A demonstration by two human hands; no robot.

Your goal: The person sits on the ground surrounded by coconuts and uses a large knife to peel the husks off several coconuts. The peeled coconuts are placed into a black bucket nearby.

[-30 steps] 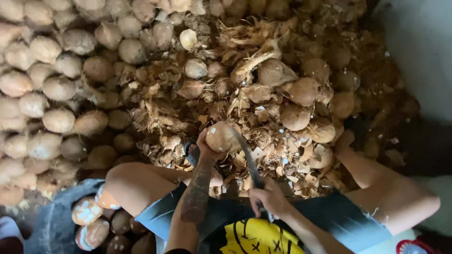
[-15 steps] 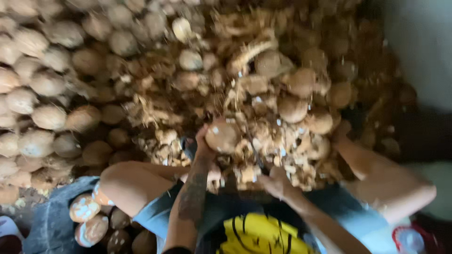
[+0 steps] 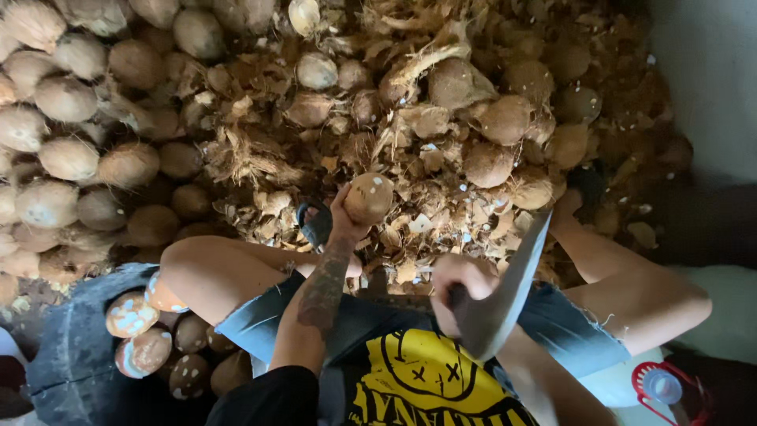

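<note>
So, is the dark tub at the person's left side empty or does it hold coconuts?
It holds coconuts. Inside the dark tub lie several peeled coconuts, brown with white patches; how deep they are stacked cannot be told.

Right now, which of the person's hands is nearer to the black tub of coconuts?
The left. The left hand holds a coconut up and right of the black tub; the right hand, gripping the big knife, is farther right.

knife blade [image 3: 509,296] motion-blurred, basket [image 3: 71,355] cut off
</note>
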